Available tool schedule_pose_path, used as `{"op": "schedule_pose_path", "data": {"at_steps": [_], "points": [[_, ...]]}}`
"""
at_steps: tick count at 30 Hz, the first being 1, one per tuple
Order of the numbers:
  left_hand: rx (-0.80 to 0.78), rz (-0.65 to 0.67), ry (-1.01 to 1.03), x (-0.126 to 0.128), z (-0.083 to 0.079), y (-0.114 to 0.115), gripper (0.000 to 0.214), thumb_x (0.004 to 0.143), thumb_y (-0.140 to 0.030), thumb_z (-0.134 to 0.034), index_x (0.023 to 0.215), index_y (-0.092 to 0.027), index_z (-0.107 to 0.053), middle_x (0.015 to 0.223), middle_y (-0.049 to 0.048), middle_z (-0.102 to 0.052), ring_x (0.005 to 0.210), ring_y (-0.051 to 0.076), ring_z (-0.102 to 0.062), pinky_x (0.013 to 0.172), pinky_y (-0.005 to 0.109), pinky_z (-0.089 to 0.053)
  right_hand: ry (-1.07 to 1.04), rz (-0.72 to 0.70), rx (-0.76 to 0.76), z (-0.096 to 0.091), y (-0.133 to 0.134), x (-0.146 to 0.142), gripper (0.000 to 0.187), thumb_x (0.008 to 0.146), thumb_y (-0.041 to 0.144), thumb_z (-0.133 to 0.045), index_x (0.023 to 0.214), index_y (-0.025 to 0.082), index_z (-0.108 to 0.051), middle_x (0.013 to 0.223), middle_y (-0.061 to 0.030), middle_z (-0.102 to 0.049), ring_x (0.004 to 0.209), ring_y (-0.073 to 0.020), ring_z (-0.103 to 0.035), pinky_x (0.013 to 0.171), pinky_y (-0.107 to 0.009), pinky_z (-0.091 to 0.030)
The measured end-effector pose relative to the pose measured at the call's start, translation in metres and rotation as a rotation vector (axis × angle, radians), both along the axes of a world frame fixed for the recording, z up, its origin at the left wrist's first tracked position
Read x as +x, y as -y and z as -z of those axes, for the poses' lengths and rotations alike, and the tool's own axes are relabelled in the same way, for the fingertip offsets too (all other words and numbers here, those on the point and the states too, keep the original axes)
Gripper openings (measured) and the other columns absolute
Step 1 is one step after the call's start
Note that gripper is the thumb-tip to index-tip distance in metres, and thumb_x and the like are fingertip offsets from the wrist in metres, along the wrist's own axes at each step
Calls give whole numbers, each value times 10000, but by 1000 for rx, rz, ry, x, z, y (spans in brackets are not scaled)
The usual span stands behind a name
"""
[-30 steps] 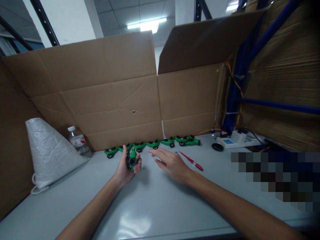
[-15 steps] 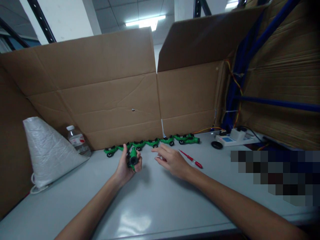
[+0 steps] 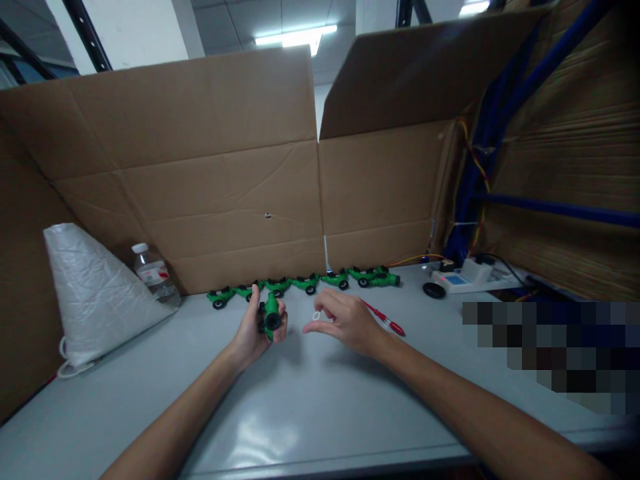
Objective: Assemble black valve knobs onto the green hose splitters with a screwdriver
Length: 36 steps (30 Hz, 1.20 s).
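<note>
Holding grn toy (image 3: 272,307) – L fingers (image 3: 283,325) wrapped rnd | R fingers (image 3: 328,303) – pinching wht ring (image 3: 317,316)

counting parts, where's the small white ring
The white ring is below centre in the head view, held by the right hand, right of the green piece in the left hand.

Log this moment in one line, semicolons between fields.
left hand: holding green piece; right hand: white ring between thumb and fingers; red screwdriver: on table; green vehicles: row by cardboard
</note>
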<state>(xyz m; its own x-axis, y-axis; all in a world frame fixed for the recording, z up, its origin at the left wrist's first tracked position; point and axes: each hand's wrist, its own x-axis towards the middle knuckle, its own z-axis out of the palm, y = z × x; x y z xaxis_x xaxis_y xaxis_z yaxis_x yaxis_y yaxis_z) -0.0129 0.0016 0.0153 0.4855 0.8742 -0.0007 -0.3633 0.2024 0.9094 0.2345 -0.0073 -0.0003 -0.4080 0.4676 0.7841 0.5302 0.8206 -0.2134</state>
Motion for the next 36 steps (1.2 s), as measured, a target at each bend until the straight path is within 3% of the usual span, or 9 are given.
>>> {"op": "schedule_pose_path", "data": {"at_steps": [5,10,15,21,26,36], "points": [[8,-4,-20,0,2,-1,778,955,-852,-292,780,-162,-606,552,4,-506,440,125,-456,480,240,-376,8,69,98,-6,4,-3,396,963,587,-672,907,204,-585,889,-34,-594,752,-175,-579,647,-276,-396],[-1,16,-33,2,5,0,777,959,-844,-308,798,-152,-622,575,1,-506,447,119,-466,478,233,-380,48,148,78,-3,-1,-2,291,967,470,-728,958,204,-611,936,-44,-607,789,-186,-613,675,-273,-448],[-9,-4,-26,2,5,-1,783,936,-862,-351,780,-145,-625,625,14,-540,443,117,-490,459,237,-382,68,118,21,-1,-4,0,222,964,402,-755,1001,213,-644,984,-45,-658,845,-188,-663,715,-274,-483],[7,-18,-24,1,5,0,783,932,-869,-344,784,-153,-625,575,5,-523,433,125,-483,460,241,-386,79,51,12,3,-5,-2,138,1035,346,-659,1032,209,-678,989,-52,-690,861,-185,-679,757,-276,-495],[16,-6,-44,2,7,2,797,922,-879,-344,772,-148,-624,578,6,-514,449,126,-489,479,245,-395,74,19,-14,4,-6,-2,185,1093,312,-552,1040,204,-692,952,-53,-680,848,-177,-665,766,-275,-493],[8,-8,-34,1,9,-1,787,923,-877,-352,778,-150,-619,587,6,-510,448,126,-487,462,235,-372,120,1,-7,5,-6,-2,200,1094,307,-553,1024,198,-706,957,-52,-692,884,-176,-662,780,-271,-482]]}}
